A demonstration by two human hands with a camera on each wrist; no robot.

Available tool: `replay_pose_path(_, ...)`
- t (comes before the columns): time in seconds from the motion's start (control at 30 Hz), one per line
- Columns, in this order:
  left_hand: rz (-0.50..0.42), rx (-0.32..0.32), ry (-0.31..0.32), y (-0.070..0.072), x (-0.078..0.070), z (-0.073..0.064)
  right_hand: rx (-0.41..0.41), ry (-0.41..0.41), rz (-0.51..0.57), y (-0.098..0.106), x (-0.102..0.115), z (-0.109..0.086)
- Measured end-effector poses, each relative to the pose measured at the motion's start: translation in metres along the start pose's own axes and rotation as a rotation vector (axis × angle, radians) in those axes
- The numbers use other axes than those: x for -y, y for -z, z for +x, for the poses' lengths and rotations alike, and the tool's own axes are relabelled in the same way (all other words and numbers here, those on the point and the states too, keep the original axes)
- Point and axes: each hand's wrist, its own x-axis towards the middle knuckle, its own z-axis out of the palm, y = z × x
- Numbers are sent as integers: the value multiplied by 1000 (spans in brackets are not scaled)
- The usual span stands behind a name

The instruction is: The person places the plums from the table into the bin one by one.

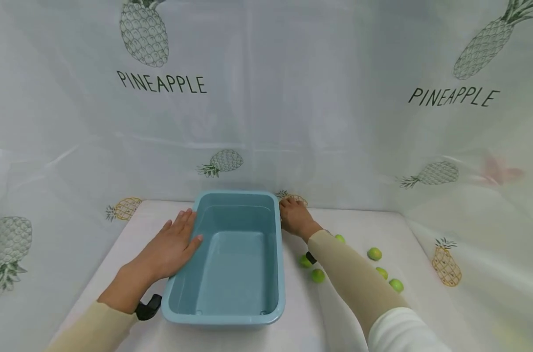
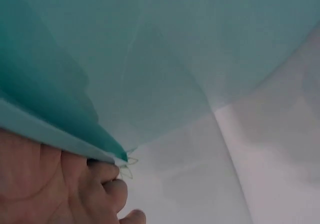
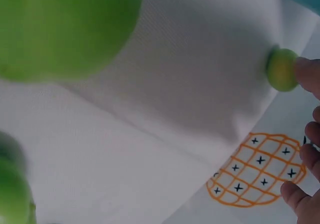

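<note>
A pale blue plastic basin (image 1: pixel 235 274) stands on the white-covered table, nothing inside it. My left hand (image 1: pixel 171 244) lies over its left rim, fingers stretched forward; the left wrist view shows the palm against the rim (image 2: pixel 55 134). My right hand (image 1: pixel 296 217) reaches down beside the basin's far right corner. A small green-yellow lime (image 3: pixel 282 70) is there near the table's back edge, with the thumb (image 3: pixel 306 74) right at it and the other fingers apart from it. In the head view the right hand hides this lime.
Several limes lie right of the basin: a lime (image 1: pixel 318 275) near its side, a lime (image 1: pixel 374 253) and a lime (image 1: pixel 396 285) beyond my right forearm. A pineapple-printed sheet (image 1: pixel 301 122) hangs behind the table.
</note>
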Motion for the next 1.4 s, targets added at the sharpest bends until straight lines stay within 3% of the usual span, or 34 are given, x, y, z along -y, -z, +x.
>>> replay_pose_path(0.2,-18,-16,14,-6,-12,-2,35,-1,-33,-11,-5,-3)
replay_pose_path(0.43,-12,-25,-2,-7,-15,-1,37,-22,-35,-18,-9,-5)
replay_pose_path(0.9,158,-29,-69,3,6,-2,10,-20,44,-26,-9,1)
replay_pose_path(1.2,217,-22,-86,8,13,-2,76,-31,-30,-25,-3,6)
replay_pose_path(1.4,228,-17,-66,10,16,-3,54,-38,-66,-16,0,5)
